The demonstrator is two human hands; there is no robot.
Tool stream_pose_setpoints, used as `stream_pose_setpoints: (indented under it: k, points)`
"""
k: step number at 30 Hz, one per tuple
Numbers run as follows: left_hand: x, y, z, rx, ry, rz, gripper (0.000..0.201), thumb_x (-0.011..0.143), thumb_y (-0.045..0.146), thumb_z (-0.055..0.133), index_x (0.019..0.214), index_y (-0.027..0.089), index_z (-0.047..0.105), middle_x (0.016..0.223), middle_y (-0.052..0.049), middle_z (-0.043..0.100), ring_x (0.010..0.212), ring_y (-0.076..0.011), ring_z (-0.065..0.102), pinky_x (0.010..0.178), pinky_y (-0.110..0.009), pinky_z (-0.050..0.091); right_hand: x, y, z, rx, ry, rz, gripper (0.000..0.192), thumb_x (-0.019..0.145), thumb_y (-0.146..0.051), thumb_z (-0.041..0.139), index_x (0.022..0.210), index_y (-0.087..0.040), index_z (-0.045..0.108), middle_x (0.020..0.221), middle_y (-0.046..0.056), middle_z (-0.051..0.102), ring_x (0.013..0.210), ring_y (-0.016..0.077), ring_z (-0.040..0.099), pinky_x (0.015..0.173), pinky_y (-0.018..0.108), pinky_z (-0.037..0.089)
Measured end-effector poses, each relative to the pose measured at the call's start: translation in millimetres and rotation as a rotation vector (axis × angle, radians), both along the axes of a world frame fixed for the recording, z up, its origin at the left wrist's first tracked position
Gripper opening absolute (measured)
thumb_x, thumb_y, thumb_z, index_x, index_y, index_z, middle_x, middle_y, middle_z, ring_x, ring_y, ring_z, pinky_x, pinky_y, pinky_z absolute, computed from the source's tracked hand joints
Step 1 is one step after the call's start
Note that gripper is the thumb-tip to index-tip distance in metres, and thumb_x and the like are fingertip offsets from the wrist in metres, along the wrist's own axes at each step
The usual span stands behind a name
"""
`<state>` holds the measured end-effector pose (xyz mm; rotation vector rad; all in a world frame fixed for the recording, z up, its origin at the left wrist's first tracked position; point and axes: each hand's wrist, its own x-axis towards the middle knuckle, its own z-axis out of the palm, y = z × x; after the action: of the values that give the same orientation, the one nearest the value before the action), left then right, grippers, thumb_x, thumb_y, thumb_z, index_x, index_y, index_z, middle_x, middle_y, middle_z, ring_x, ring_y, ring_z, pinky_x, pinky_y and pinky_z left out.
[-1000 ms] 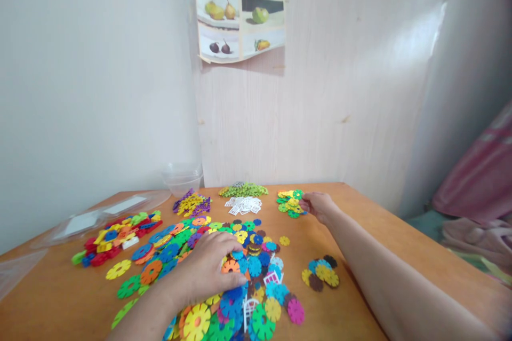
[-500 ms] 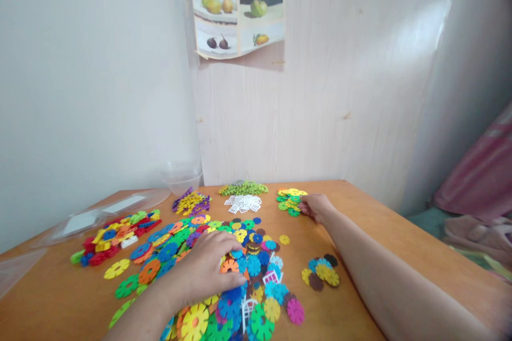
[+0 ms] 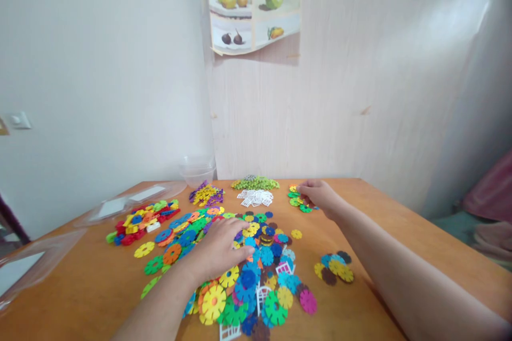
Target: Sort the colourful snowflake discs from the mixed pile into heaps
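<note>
Wooden surface point(image 3: 384, 223) carries a big central pile of colourful snowflake discs point(image 3: 248, 271). Left hand point(image 3: 218, 247) lies flat on that pile, fingers spread, gripping nothing. Right hand point(image 3: 318, 197) reaches far, fingers curled on small green-yellow disc pile point(image 3: 298, 199); grip unclear.

The bench point(image 3: 384, 234) is surfaced in smooth, matt orange-brown wood laminate. The flower discs point(image 3: 248, 277) are moulded in bright, slightly glossy plastic. At ten o'clock, a clear plastic tub point(image 3: 197, 169) and glossy transparent bags point(image 3: 132, 203) are seen. A curling paper fruit print point(image 3: 256, 14) is fixed to pale wood-grain panelling point(image 3: 340, 90).
</note>
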<state>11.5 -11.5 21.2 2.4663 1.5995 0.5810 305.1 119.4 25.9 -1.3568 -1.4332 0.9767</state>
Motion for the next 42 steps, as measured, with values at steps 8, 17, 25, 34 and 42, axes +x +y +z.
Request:
stream_pose_setpoints:
  k: [8, 17, 25, 34, 42]
  points:
    - [-5, 7, -15.8, 0.095, 0.070, -0.033, 0.045, 0.088, 0.049, 0.054, 0.128, 0.028, 0.059, 0.130, -0.006, 0.061, 0.123, -0.0278, 0.049, 0.105, -0.044, 0.036, -52, -47, 3.9, 0.336, -0.558, 0.459, 0.036, 0.080, -0.025, 0.059, 0.115, -0.020, 0.067, 0.111, 0.008, 0.071, 0.099, 0.0219, 0.065, 0.083, 0.031, 0.050]
    - [1, 5, -9.8, 0.116, 0.077, -0.115, 0.029, 0.086, 0.040, 0.060, 0.110, 0.027, 0.067, 0.107, -0.006, 0.067, 0.108, -0.0247, 0.057, 0.096, -0.039, 0.042, -70, -69, -6.2, 0.457, -0.805, 0.742, 0.050, 0.080, -0.023, 0.058, 0.130, -0.024, 0.060, 0.124, 0.007, 0.067, 0.112, 0.0240, 0.060, 0.095, 0.033, 0.043]
    - [7, 3, -5.7, 0.057, -0.018, -0.127, 0.027, 0.083, 0.029, 0.062, 0.109, 0.028, 0.069, 0.104, -0.004, 0.069, 0.104, -0.0225, 0.059, 0.092, -0.034, 0.044, -74, -70, -8.4, 0.457, -0.813, 0.697, 0.034, 0.073, -0.016, 0.058, 0.104, -0.023, 0.071, 0.097, 0.002, 0.073, 0.087, 0.0180, 0.064, 0.075, 0.024, 0.043]
    - [10, 1, -3.9, 0.019, -0.080, -0.031, 0.040, 0.081, 0.028, 0.059, 0.120, 0.027, 0.065, 0.114, -0.006, 0.069, 0.111, -0.0261, 0.059, 0.092, -0.036, 0.046, -71, -67, -6.9, 0.348, -0.698, 0.602, 0.013, 0.076, -0.018, 0.058, 0.082, -0.019, 0.070, 0.072, -0.001, 0.068, 0.063, 0.0121, 0.058, 0.054, 0.020, 0.036]
    - [12, 3, -2.7, 0.043, -0.066, -0.061, 0.025, 0.079, 0.031, 0.064, 0.103, 0.025, 0.070, 0.104, -0.005, 0.070, 0.104, -0.0262, 0.059, 0.094, -0.039, 0.044, -27, -19, 2.1, 0.114, -0.196, 0.229, 0.011, 0.074, -0.025, 0.065, 0.080, -0.017, 0.063, 0.062, -0.002, 0.061, 0.055, 0.0102, 0.055, 0.049, 0.019, 0.039]
